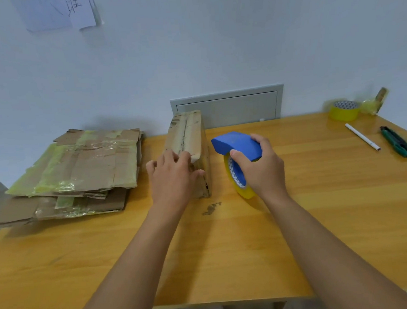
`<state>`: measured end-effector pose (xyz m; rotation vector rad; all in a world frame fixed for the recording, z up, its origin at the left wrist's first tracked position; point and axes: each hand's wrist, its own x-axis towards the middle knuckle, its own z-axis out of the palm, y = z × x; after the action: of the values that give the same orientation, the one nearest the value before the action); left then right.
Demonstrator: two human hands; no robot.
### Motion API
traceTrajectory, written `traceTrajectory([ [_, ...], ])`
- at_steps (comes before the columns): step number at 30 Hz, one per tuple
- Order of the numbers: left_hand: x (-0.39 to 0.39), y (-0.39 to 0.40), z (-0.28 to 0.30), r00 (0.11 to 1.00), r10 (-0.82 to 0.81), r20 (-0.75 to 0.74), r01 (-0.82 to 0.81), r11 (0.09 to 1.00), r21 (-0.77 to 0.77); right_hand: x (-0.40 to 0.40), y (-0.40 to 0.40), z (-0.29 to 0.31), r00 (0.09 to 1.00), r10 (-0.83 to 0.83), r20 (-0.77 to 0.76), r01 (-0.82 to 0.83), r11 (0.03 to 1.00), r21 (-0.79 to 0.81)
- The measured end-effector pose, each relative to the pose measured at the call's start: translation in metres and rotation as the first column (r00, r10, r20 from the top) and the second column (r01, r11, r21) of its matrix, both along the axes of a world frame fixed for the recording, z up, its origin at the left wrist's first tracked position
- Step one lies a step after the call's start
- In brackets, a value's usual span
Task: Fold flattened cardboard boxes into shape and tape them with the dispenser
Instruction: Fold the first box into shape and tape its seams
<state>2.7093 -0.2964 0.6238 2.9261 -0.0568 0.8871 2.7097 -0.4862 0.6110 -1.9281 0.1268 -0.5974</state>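
Two bare forearms reach up from the near edge of the wooden table (324,218), converging toward the folded cardboard box (188,141) that stands at the table's middle, its long taped seam running away from the viewer.

The left hand (172,178) lies palm-down against the box's near end; its fingers are curled over the near top corner and the thumb presses along the near face, so the hand grips the box there. Just right of the box, not touching it, the right hand (259,167) holds the tape dispenser (238,146): fingers wrapped over the blue hood from the right, thumb hooked on its near side. The yellow roll in the dispenser stands on edge with its lower rim on the tabletop. A dark smudge (211,208) marks the wood just in front of the box.

Left of the box, well apart from it, sits a stack of flattened boxes (77,171) streaked with yellowish tape, overhanging the table's left edge. Far right of the box lie a white pen (362,136) and a green utility knife (397,144), and beyond them a spare yellow tape roll (344,111) near the wall. Directly behind the box, a grey wall panel (237,107) sits in the white wall.
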Motion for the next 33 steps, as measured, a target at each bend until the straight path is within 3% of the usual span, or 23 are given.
traceTrajectory([
  [5,0.011,0.015,-0.003,0.995,-0.088,0.043,0.088,0.996,0.007,0.000,0.004,-0.017,0.998,-0.014,0.058,0.015,1.000,-0.020],
  [12,0.019,0.011,-0.009,0.993,-0.063,0.102,0.065,0.998,-0.013,0.003,0.004,-0.027,0.992,-0.024,0.121,0.026,1.000,-0.016],
  [16,0.015,0.009,0.001,0.996,-0.083,-0.028,0.084,0.996,0.031,0.000,0.001,-0.033,0.990,-0.012,0.137,0.013,1.000,-0.007],
  [21,0.023,0.024,0.026,0.981,-0.162,-0.108,0.132,0.962,-0.239,-0.002,-0.002,-0.036,0.988,0.009,0.153,-0.007,1.000,-0.010],
  [33,0.034,0.027,0.003,0.979,-0.197,0.042,0.201,0.969,-0.142,-0.002,-0.003,-0.039,0.986,0.033,0.165,-0.032,0.999,-0.006],
])
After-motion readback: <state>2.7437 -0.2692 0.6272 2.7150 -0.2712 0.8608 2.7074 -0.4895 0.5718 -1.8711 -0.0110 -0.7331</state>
